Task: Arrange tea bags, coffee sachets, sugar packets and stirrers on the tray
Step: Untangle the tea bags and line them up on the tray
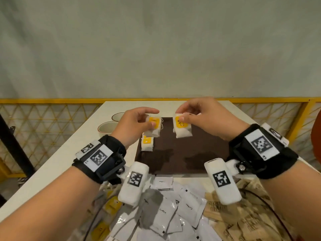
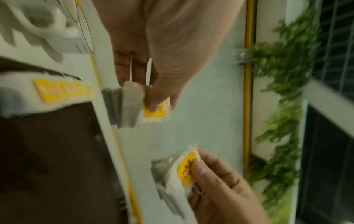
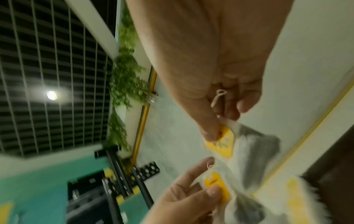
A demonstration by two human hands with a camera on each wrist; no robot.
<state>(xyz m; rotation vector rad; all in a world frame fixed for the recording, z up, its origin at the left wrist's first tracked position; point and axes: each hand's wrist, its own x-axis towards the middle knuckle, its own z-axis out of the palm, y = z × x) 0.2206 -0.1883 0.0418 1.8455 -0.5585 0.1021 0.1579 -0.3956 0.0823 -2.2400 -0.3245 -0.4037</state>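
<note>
A dark brown tray [image 1: 182, 157] lies in the middle of the white table [image 1: 73, 153]. My left hand [image 1: 152, 119] pinches a white tea bag with a yellow tag [image 1: 154, 126] above the tray's far left corner. A second tea bag [image 1: 147, 145] lies on the tray's left edge just below it. My right hand [image 1: 180, 114] pinches another yellow-tagged tea bag [image 1: 182, 129] by its top, hanging over the tray's far middle. The left wrist view shows my left thumb on its tag [image 2: 153, 113]. In the right wrist view my right fingers grip their bag [image 3: 226, 144].
White coffee sachets [image 1: 173, 211] are piled at the near table edge, with brown paper packets [image 1: 243, 221] to their right and yellow-tagged tea bags [image 1: 111, 206] to their left. Two cups [image 1: 107, 129] stand left of the tray. A yellow mesh railing [image 1: 52, 115] runs behind the table.
</note>
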